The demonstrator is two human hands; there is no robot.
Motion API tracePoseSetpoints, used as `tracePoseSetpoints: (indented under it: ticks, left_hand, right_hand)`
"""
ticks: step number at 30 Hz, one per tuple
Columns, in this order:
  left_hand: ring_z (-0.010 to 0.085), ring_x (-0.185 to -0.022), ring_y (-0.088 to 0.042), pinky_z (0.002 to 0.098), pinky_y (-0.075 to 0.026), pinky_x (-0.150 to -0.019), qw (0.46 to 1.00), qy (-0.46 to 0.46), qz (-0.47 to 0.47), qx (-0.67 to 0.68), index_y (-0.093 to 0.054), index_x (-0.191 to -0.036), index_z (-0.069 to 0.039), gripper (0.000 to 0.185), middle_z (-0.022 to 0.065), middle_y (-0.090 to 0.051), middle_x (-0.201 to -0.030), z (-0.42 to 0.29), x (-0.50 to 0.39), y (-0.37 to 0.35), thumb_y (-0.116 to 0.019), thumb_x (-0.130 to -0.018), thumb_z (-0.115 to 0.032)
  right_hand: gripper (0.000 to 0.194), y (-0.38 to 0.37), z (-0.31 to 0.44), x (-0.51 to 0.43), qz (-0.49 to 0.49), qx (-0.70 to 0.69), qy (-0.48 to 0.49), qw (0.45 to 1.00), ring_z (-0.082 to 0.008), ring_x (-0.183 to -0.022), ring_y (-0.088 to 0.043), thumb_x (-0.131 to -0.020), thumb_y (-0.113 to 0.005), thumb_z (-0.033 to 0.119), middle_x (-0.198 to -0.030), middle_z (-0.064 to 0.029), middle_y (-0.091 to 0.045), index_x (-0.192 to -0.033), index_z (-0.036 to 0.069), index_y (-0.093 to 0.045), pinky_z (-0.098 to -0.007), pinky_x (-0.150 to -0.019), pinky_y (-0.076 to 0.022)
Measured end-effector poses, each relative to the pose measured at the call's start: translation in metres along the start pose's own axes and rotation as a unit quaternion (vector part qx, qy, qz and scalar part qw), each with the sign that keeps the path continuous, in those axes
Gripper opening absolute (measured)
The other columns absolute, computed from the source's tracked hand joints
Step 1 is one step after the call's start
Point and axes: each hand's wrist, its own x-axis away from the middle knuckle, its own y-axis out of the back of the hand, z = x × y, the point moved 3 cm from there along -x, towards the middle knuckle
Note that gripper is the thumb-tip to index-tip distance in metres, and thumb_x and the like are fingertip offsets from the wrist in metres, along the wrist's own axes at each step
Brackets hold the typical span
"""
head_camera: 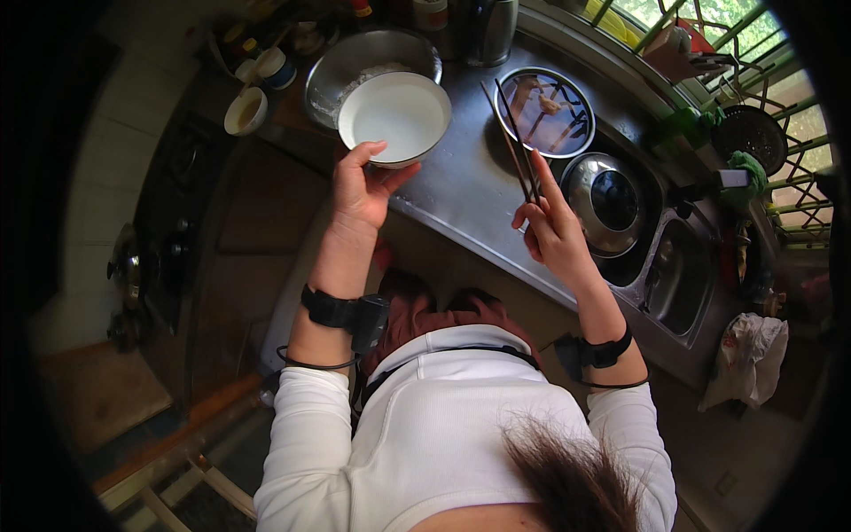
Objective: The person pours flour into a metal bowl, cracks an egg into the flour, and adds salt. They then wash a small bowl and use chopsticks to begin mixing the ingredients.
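My left hand [364, 183] grips the near rim of a white bowl [399, 116], thumb over the edge and fingers beneath. The bowl overlaps the near right side of a large metal basin [372, 50], in which white powder [362, 78] shows. In my right hand [548, 226] is a pair of dark chopsticks [513, 143], pointing away from me, with the index finger stretched out. Past that hand, a round metal pan [578, 139] holds liquid with a small pale piece [549, 105] in it; the surface reflects the window bars.
A metal lid [604, 203] lies at the edge of the sink [678, 286] on the right. On the left are a small bowl of brownish liquid [246, 112], jars [276, 68] and a dark stove [179, 179]. A metal canister [490, 33] stands at the back of the steel counter [465, 193].
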Motion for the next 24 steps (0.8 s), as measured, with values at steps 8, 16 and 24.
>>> tracePoseSetpoints:
  ticks: [8, 16, 24]
  left_hand:
    - [0.0324, -0.105, -0.061, 0.0476, -0.059, -0.082, 0.999, 0.01, 0.01, -0.045, -0.047, -0.128, 0.001, 0.054, 0.016, -0.057, -0.118, -0.094, -0.083, 0.07, -0.064, -0.078, -0.01]
    - [0.0299, -0.109, -0.059, 0.045, -0.061, -0.078, 0.993, 0.058, 0.074, -0.078, -0.046, -0.132, -0.004, 0.057, 0.0137, -0.056, -0.121, -0.144, -0.166, 0.109, -0.064, -0.078, -0.011]
    - [0.0303, -0.109, -0.059, 0.046, -0.062, -0.075, 0.989, 0.072, 0.089, -0.094, -0.046, -0.132, -0.005, 0.059, 0.0141, -0.056, -0.122, -0.154, -0.214, 0.115, -0.064, -0.076, -0.013]
  right_hand:
    - [0.025, -0.092, 0.036, -0.12, 0.11, -0.275, -0.126, 0.947, -0.0287, -0.093, -0.07, -0.098, -0.035, 0.012, -0.106, -0.0204, -0.067, -0.11, 0.003, -0.054, -0.0386, -0.078, -0.0594]
    - [0.056, -0.146, 0.017, -0.214, 0.033, -0.443, -0.129, 0.887, -0.0315, -0.122, -0.056, -0.098, -0.042, 0.053, -0.132, -0.0203, -0.057, -0.119, 0.003, -0.055, -0.0456, -0.102, -0.0458]
    - [0.028, -0.14, 0.013, -0.216, -0.168, 0.019, -0.175, 0.97, -0.0197, -0.07, -0.065, -0.092, -0.067, 0.029, -0.086, -0.006, -0.068, -0.093, 0.002, -0.064, -0.0315, -0.065, -0.0522]
